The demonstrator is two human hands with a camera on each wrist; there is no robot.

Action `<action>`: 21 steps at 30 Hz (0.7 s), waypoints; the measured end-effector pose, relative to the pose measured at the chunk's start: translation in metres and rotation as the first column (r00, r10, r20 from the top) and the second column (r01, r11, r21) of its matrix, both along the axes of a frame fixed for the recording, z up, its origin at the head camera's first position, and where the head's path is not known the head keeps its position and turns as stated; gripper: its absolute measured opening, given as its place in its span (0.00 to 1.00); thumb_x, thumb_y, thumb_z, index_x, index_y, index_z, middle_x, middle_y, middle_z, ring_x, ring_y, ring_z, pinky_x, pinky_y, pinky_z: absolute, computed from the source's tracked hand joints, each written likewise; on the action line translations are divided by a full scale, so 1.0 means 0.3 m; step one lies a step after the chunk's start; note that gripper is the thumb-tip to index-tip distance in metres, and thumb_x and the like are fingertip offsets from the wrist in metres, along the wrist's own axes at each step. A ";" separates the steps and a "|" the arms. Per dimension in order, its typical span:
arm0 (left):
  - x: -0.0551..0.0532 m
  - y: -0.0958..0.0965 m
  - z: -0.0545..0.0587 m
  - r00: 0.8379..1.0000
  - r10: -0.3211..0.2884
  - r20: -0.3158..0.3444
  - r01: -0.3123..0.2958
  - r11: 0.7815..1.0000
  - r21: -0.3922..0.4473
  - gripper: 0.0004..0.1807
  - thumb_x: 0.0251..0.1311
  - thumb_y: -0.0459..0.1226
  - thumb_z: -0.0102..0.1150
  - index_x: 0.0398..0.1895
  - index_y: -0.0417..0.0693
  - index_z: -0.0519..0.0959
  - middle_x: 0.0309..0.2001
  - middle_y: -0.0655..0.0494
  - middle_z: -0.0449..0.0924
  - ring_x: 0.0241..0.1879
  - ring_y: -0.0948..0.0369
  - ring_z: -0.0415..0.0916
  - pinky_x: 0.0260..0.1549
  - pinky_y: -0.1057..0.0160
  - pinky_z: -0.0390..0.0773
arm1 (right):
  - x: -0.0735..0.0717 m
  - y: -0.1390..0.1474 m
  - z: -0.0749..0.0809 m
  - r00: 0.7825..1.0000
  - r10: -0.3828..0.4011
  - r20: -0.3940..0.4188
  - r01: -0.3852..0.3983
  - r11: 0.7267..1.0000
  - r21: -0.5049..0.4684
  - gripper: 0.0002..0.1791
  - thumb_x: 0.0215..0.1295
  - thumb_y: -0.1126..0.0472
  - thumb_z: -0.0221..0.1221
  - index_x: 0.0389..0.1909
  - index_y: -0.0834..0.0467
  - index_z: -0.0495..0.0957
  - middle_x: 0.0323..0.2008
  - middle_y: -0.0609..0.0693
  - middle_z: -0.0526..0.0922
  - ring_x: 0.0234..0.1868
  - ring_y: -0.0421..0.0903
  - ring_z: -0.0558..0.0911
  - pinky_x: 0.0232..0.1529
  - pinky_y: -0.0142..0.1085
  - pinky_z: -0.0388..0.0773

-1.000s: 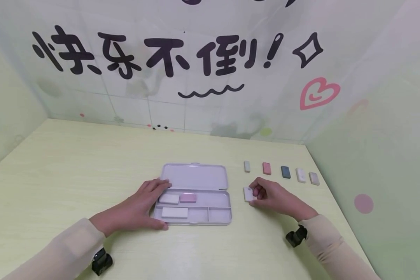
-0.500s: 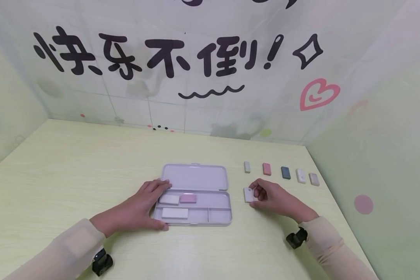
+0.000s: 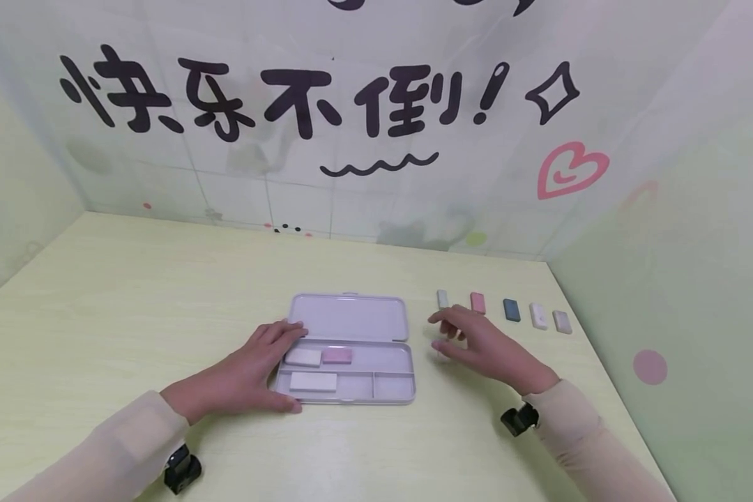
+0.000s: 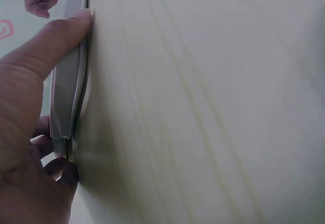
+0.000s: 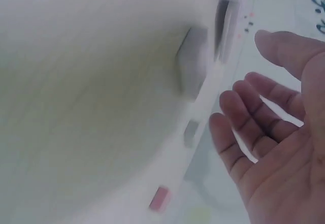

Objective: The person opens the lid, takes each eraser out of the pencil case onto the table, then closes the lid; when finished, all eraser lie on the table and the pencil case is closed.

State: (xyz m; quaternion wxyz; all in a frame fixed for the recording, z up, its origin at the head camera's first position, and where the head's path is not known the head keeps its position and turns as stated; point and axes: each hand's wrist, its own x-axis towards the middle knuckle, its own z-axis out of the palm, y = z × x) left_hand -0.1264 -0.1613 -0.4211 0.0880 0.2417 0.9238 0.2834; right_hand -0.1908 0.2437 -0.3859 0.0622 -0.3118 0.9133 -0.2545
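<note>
My left hand grips the left end of an open lilac pencil case, thumb at its front edge and fingers at the hinge side. Inside the case lie two white erasers, one in the back compartment and one in the front, and a pink eraser. My right hand hovers to the right of the case, fingers apart and nothing between them. Below it a white eraser lies on the table; in the head view the hand hides most of it.
Along the back right of the table runs a row of small blocks: grey, red-pink, dark blue, white and greyish. Printed cloth walls stand at the back and sides.
My right hand has let go of the white eraser, opened its fingers and risen slightly up and to the left. The left hand and the pencil case have stayed put.
</note>
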 end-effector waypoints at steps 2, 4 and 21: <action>0.000 -0.001 -0.002 1.000 0.001 0.001 -0.001 1.000 -0.001 0.62 0.48 0.59 0.80 0.80 0.40 0.59 0.80 0.39 0.57 0.77 0.39 0.56 0.71 0.35 0.69 | 0.004 -0.048 0.010 0.999 0.053 0.000 -0.053 0.999 -0.002 0.18 0.74 0.60 0.63 0.61 0.59 0.79 0.47 0.48 0.84 0.48 0.42 0.81 0.52 0.41 0.84; 0.001 -0.002 -0.004 1.000 0.002 0.002 -0.002 1.000 0.000 0.62 0.48 0.59 0.80 0.80 0.40 0.59 0.81 0.38 0.56 0.77 0.39 0.55 0.71 0.35 0.69 | 0.010 -0.097 0.020 0.995 0.103 0.013 -0.103 0.995 0.014 0.17 0.74 0.60 0.63 0.61 0.57 0.80 0.48 0.47 0.85 0.49 0.41 0.82 0.54 0.41 0.84; -0.002 0.000 0.005 1.000 0.003 0.021 -0.003 1.000 0.001 0.62 0.48 0.60 0.79 0.81 0.41 0.59 0.81 0.41 0.56 0.78 0.41 0.54 0.73 0.36 0.68 | 0.038 -0.398 0.041 0.930 0.367 0.022 -0.366 0.917 0.160 0.18 0.78 0.59 0.58 0.65 0.54 0.79 0.58 0.47 0.87 0.60 0.42 0.84 0.66 0.37 0.80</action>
